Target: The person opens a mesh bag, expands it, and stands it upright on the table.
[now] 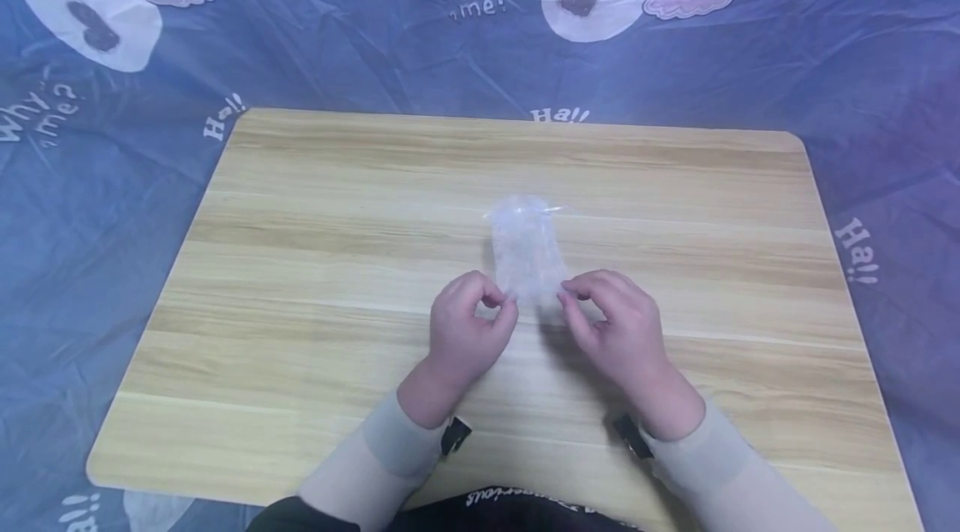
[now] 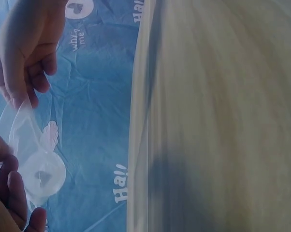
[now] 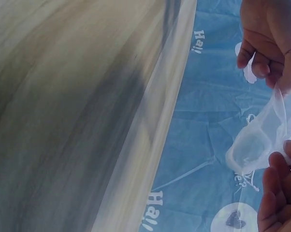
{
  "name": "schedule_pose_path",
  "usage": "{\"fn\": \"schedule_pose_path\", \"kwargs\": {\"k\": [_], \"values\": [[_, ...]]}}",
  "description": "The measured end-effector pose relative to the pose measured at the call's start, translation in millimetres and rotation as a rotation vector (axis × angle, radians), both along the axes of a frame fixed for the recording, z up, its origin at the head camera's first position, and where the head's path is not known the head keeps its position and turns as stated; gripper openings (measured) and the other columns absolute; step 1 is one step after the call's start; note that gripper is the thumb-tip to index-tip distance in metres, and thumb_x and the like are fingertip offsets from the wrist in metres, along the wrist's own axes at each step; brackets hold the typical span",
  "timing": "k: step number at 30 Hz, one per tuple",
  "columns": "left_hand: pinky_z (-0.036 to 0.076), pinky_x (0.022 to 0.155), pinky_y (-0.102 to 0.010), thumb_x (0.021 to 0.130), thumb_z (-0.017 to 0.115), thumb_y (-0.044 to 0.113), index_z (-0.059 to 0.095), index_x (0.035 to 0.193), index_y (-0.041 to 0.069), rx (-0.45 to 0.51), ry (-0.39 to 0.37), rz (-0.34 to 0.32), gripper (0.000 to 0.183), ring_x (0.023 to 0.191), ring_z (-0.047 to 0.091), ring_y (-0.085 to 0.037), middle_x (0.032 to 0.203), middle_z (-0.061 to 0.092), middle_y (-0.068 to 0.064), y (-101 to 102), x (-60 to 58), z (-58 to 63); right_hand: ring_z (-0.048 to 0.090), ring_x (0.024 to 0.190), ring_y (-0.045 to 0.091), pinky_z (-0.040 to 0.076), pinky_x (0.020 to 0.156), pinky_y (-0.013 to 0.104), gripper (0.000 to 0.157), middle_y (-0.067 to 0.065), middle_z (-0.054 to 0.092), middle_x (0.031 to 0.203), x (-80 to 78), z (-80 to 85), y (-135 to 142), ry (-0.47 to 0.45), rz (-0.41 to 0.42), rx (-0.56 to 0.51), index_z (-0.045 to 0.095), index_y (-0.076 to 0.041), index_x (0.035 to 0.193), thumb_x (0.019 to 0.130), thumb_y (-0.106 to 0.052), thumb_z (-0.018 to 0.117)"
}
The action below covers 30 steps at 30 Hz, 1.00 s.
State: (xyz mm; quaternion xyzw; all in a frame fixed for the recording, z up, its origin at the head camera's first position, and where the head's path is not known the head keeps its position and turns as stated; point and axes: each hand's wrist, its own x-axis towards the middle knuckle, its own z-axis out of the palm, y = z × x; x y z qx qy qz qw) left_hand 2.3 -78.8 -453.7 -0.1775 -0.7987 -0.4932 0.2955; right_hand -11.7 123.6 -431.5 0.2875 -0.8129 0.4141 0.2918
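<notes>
A small translucent white pouch (image 1: 527, 240) with thin strings at its far end is held above the wooden table. My left hand (image 1: 471, 328) pinches its near left corner between thumb and index finger. At the near right corner, my right hand (image 1: 617, 328) pinches the edge in the same way. The pouch's near edge spans the space between the hands. Both wrist views show the thin pouch (image 2: 27, 130) (image 3: 254, 137) between the two hands, and a string loop sticks out at each side in the right wrist view.
The wooden table (image 1: 300, 265) has rounded corners, and the hands' shadows fall on it. Blue printed cloth (image 1: 337, 23) lies behind and around it. A dark strap piece (image 1: 454, 436) is at the left wrist and another (image 1: 633, 436) at the right.
</notes>
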Motion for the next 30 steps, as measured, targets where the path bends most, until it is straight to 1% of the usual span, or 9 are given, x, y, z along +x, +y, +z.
{"fn": "schedule_pose_path", "kwargs": {"k": [3,5,9,13,17,20,23,25,30], "values": [[0.050,0.056,-0.028,0.080,0.070,-0.006,0.053,0.073,0.010,-0.022,0.032,0.008,0.024,0.057,0.056,-0.017,0.063,0.057,-0.001,2.3,1.4,0.3,0.067,0.066,0.027,0.058,0.064,0.039,0.012,0.008,0.071,0.075,0.7,-1.9,-1.6,0.019,-0.006,-0.005,0.065,-0.002,0.077,0.088,-0.008,0.068],[0.045,0.052,-0.026,0.080,0.068,-0.007,0.048,0.071,0.011,-0.041,0.070,0.011,0.028,0.053,0.051,-0.015,0.059,0.052,0.001,4.2,2.1,0.6,0.064,0.063,0.025,0.056,0.060,0.037,0.013,0.007,0.068,0.071,1.4,-2.9,-2.9,0.028,-0.017,-0.004,0.060,-0.004,0.073,0.083,-0.006,0.067],[0.036,0.050,-0.026,0.080,0.065,-0.006,0.043,0.069,0.013,-0.075,0.123,0.038,0.031,0.049,0.043,-0.013,0.056,0.045,0.003,5.7,2.4,1.6,0.053,0.055,0.021,0.047,0.051,0.034,0.016,0.003,0.057,0.063,3.2,-4.1,-5.6,0.067,-0.063,0.018,0.053,-0.007,0.070,0.082,-0.008,0.064],[0.039,0.050,-0.028,0.082,0.066,-0.002,0.047,0.072,0.012,-0.106,0.143,0.060,0.026,0.051,0.048,-0.014,0.057,0.050,0.002,4.7,2.3,1.9,0.051,0.053,0.020,0.044,0.048,0.035,0.013,0.003,0.055,0.062,4.4,-4.2,-8.7,0.122,-0.091,0.042,0.055,-0.005,0.072,0.082,-0.010,0.061],[0.045,0.053,-0.030,0.085,0.068,0.000,0.056,0.079,0.008,-0.122,0.153,0.049,0.015,0.055,0.057,-0.015,0.063,0.059,0.000,3.3,2.2,1.9,0.059,0.055,0.024,0.051,0.048,0.039,0.016,0.007,0.063,0.068,4.1,-2.6,-10.1,0.142,-0.094,0.061,0.064,0.000,0.082,0.085,-0.016,0.063],[0.046,0.055,-0.031,0.086,0.069,0.001,0.058,0.080,0.008,-0.119,0.159,0.035,0.014,0.057,0.058,-0.014,0.064,0.060,0.001,2.3,1.3,1.8,0.064,0.059,0.029,0.055,0.050,0.043,0.018,0.009,0.067,0.072,3.5,-0.4,-10.0,0.142,-0.106,0.107,0.066,0.000,0.086,0.085,-0.017,0.063],[0.045,0.056,-0.031,0.085,0.069,0.000,0.057,0.078,0.009,-0.117,0.171,0.023,0.016,0.057,0.058,-0.014,0.063,0.059,0.002,1.6,0.3,0.9,0.068,0.065,0.034,0.059,0.056,0.047,0.016,0.012,0.070,0.078,3.7,0.3,-9.7,0.131,-0.125,0.137,0.067,0.001,0.088,0.084,-0.014,0.061],[0.045,0.056,-0.031,0.084,0.068,0.000,0.057,0.078,0.010,-0.119,0.180,0.013,0.016,0.057,0.057,-0.013,0.064,0.059,0.002,1.3,-0.3,0.7,0.070,0.070,0.035,0.060,0.060,0.048,0.017,0.014,0.072,0.081,4.3,0.1,-9.0,0.105,-0.129,0.138,0.067,0.001,0.089,0.084,-0.014,0.062],[0.046,0.059,-0.033,0.087,0.067,0.003,0.056,0.079,0.010,-0.139,0.195,0.010,0.015,0.057,0.057,-0.013,0.064,0.059,0.002,0.0,-1.0,-0.1,0.072,0.074,0.033,0.059,0.062,0.045,0.018,0.016,0.075,0.087,5.1,0.3,-7.2,-0.029,-0.077,0.051,0.064,0.001,0.086,0.086,-0.017,0.063]]}}
